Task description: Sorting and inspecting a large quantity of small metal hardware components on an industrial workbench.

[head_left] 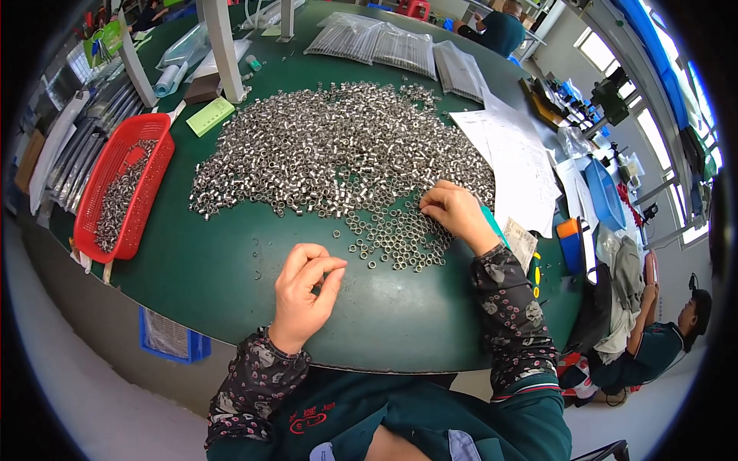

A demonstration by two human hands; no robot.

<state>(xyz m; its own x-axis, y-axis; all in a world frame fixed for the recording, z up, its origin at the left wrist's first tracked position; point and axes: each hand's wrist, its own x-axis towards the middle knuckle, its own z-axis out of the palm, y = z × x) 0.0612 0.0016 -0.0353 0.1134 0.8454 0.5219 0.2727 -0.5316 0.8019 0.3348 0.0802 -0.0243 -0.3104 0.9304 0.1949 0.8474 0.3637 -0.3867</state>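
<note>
A wide heap of small silvery metal rings (346, 142) covers the middle of the green table. At its near right edge, a single layer of rings (400, 234) lies spread flat. My right hand (455, 211) is over the right side of that layer, fingers bent and tips together at the heap's edge; whatever they pinch is hidden. My left hand (304, 292) hovers nearer to me, left of the flat rings. Its thumb and forefinger are drawn together at the tips, and anything between them is too small to make out.
On the left stands a red plastic basket (159, 177) partly filled with small metal parts. Paper sheets (519, 169) lie right of the heap, near yellow-handled scissors (536, 280). Clear bags of parts (403, 50) line the back. A person (653, 353) sits at the right.
</note>
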